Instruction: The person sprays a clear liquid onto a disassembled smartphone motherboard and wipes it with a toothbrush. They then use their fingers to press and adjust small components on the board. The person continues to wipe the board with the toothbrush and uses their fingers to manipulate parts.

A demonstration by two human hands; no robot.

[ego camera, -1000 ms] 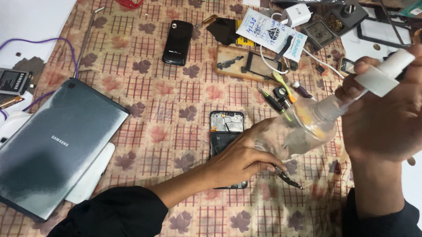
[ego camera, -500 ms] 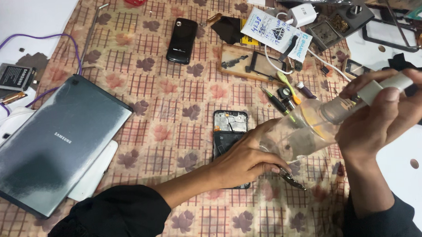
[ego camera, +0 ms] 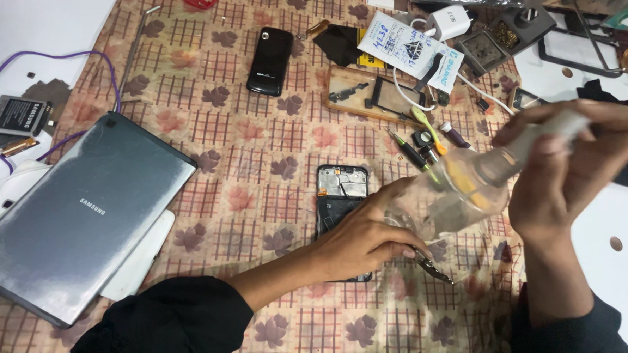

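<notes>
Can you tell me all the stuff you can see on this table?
tablet: one, grey, back up, left side
opened phone: one, black, centre
small phone: one, black, upper middle
phone battery: one, grey, far left
cable: one, purple, upper left
charger plug: one, white, top
tweezers: one, dark metal, under left hand
clear bottle: one, see-through, white cap, held tilted
tablecloth: one, beige, leaf pattern
left hand: at the bottle's base
right hand: around the bottle's cap
</notes>
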